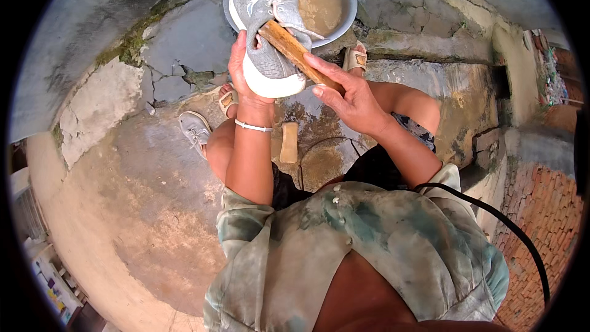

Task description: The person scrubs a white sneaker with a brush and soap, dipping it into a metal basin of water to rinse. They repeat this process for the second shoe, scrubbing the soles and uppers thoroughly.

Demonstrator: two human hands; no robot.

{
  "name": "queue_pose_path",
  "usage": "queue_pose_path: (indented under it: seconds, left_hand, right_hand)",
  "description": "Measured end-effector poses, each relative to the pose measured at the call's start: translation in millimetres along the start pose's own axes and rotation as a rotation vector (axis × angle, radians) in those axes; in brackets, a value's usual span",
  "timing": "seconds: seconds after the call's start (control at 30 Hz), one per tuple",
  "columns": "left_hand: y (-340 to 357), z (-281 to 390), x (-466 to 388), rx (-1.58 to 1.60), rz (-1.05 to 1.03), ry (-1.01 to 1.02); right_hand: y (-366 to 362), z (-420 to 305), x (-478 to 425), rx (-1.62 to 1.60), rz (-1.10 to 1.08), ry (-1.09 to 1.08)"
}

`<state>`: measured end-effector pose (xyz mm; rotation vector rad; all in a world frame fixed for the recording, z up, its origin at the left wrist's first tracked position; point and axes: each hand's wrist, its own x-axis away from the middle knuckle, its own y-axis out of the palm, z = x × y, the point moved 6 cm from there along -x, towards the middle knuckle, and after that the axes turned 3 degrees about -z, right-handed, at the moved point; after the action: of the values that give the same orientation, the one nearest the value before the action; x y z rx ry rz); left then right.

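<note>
A grey knit sneaker (269, 7) with a white sole and pale laces is tilted over the left part of a metal basin (350, 9), heel towards me. My left hand (244, 69) grips it by the side near the heel. In my right hand (343, 90) is a wooden-backed brush (290, 50), laid across the shoe's opening; its bristles are mostly hidden. Cloudy brown water (318, 2) fills part of the basin. A second grey sneaker (194, 128) stands on the ground to the left, beside my leg.
A pale wooden block (289, 142) lies on the wet concrete between my legs, near a thin dark loop. Cracked, mossy concrete (170, 71) borders the basin. A black cable (502, 219) runs past my right side. Brickwork (544, 230) is at the far right.
</note>
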<state>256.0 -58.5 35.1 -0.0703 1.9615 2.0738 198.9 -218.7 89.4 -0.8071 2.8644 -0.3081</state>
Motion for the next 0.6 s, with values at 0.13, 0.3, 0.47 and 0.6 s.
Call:
queue_pose_path:
  seconds: [0.13,0.3,0.47,0.6]
  left_hand:
    - [9,13,3,0.081,0.031,0.047]
    - [10,-11,0,-0.030,0.120,-0.107]
    - [-42,-5,9,-0.407,0.528,-0.033]
    - [-18,23,-2,-0.397,0.467,0.146]
  right_hand:
    - [-21,-8,0,0.216,0.185,-0.183]
    - [12,-17,34,0.589,-0.094,-0.101]
    - [14,-14,-16,0.666,0.032,-0.053]
    - [-21,-1,13,0.318,0.234,-0.073]
